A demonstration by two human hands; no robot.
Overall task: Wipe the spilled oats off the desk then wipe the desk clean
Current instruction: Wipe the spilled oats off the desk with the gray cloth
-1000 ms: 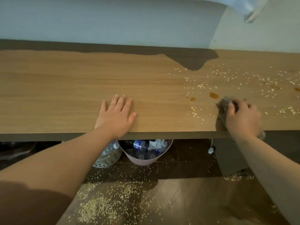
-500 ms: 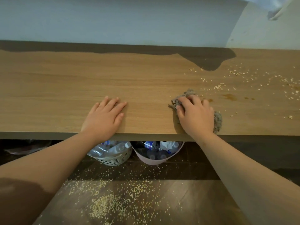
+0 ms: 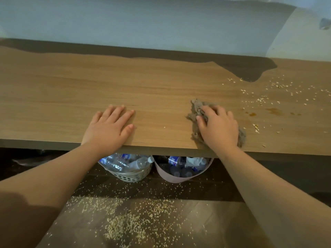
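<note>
A long wooden desk (image 3: 71, 97) runs across the view. My right hand (image 3: 218, 127) grips a crumpled grey-brown cloth (image 3: 196, 106) and presses it on the desk near the front edge, right of centre. Loose oats (image 3: 261, 99) lie scattered on the desk to the right of the cloth, with brown liquid stains (image 3: 274, 110) among them. A few flakes (image 3: 256, 127) sit close to the cloth's right side. My left hand (image 3: 109, 127) rests flat on the desk with straight fingers, left of the cloth and apart from it.
Under the desk stand a white perforated basket (image 3: 132, 176) and a pink bin (image 3: 177, 178), both holding plastic bottles. Many oats (image 3: 125, 224) cover the dark wooden floor in front of them. A pale wall rises behind the desk.
My right hand has swept the cloth leftward from the oat-strewn area to right of centre. The view has shifted left. My left hand stays flat on the desk.
</note>
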